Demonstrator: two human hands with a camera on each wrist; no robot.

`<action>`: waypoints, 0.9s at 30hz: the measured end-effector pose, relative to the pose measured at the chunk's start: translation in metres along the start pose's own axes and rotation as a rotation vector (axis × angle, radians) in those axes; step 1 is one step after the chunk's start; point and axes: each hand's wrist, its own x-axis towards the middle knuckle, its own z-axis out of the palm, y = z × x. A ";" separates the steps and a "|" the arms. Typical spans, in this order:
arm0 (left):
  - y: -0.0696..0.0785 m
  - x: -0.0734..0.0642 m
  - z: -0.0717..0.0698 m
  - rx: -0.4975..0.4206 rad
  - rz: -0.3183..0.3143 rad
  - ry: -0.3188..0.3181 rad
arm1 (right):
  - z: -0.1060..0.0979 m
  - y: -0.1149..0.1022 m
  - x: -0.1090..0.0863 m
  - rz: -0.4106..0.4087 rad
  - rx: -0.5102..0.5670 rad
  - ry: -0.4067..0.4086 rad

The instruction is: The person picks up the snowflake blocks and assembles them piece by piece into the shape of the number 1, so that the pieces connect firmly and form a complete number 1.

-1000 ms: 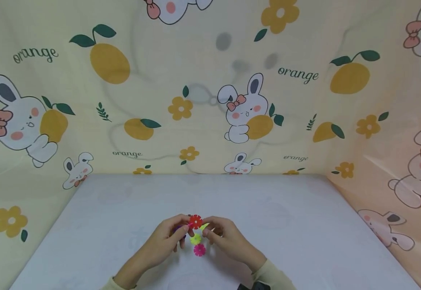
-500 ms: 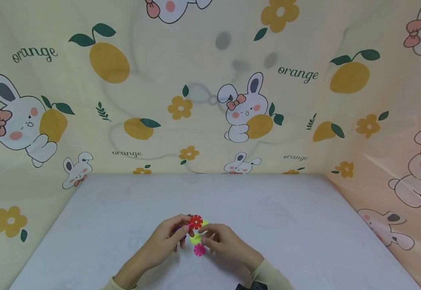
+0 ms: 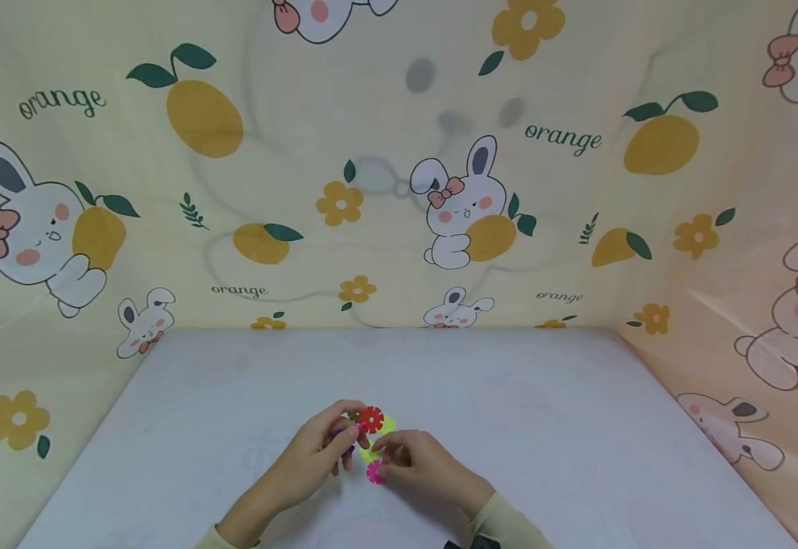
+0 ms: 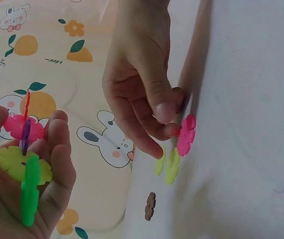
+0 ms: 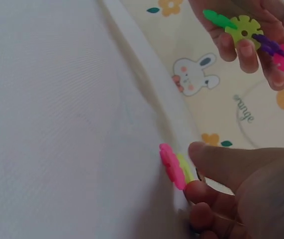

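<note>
My left hand (image 3: 313, 457) holds a chain of slotted, flower-shaped plastic discs pushed into one another edge to edge. In the left wrist view the chain runs from a red disc (image 4: 27, 105) through a pink disc (image 4: 18, 127), a purple disc (image 4: 25, 137) and a yellow disc (image 4: 11, 163) to a green disc (image 4: 30, 191). My right hand (image 3: 433, 469) is low over the table, its fingertips right at the edge of a loose pink disc (image 5: 171, 167). Thumb and index finger stand apart there, with nothing pinched between them.
Two loose yellow discs (image 4: 172, 167) lie beside the loose pink one, partly behind my right fingers. A brown disc (image 4: 150, 206) lies farther off on the white tabletop (image 3: 550, 442). A printed cloth (image 3: 289, 137) hangs around the table's back and sides.
My right hand has moved down and toward me, from the yellow discs to the loose pink disc. My left hand keeps its hold on the chain, nearly still.
</note>
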 end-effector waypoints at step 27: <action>0.001 -0.001 0.000 0.009 0.000 0.026 | 0.003 -0.005 -0.002 -0.037 -0.228 -0.006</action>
